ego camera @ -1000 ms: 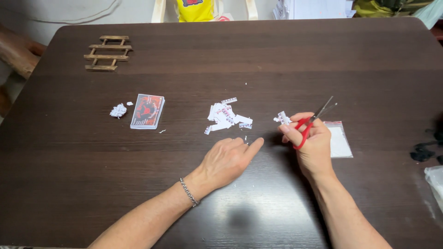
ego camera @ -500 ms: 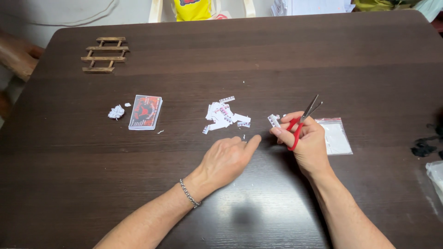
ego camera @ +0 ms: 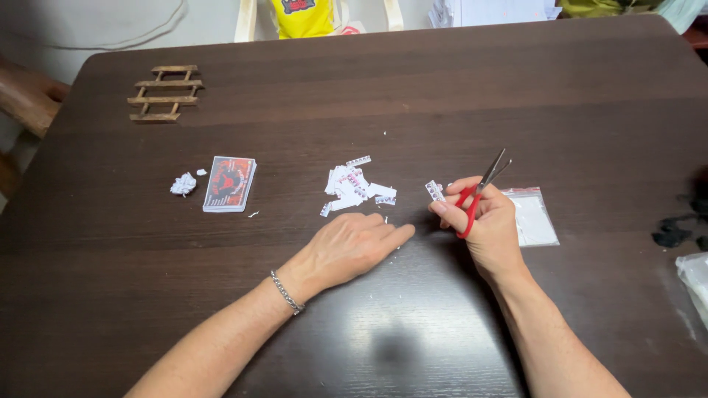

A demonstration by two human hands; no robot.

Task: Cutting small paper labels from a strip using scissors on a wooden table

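My right hand (ego camera: 487, 221) grips red-handled scissors (ego camera: 481, 188) with the blades pointing up and away, and pinches a small white paper strip (ego camera: 434, 191) at its fingertips. My left hand (ego camera: 348, 247) lies flat on the dark wooden table (ego camera: 369, 96), fingers together and pointing right, holding nothing. Just beyond its fingers sits a pile of cut white paper strips (ego camera: 355, 184). A steel bracelet (ego camera: 286, 292) circles my left wrist.
A stack of red-and-black cards (ego camera: 229, 183) and a crumpled paper ball (ego camera: 183, 183) lie at the left. A wooden lattice trivet (ego camera: 164, 93) sits far left. A clear zip bag (ego camera: 533, 216) lies right of my right hand. Dark scraps (ego camera: 675, 234) are at the right edge.
My right hand has tilted the scissors more upright and drawn the small strip slightly left. My left hand has stayed flat on the table.
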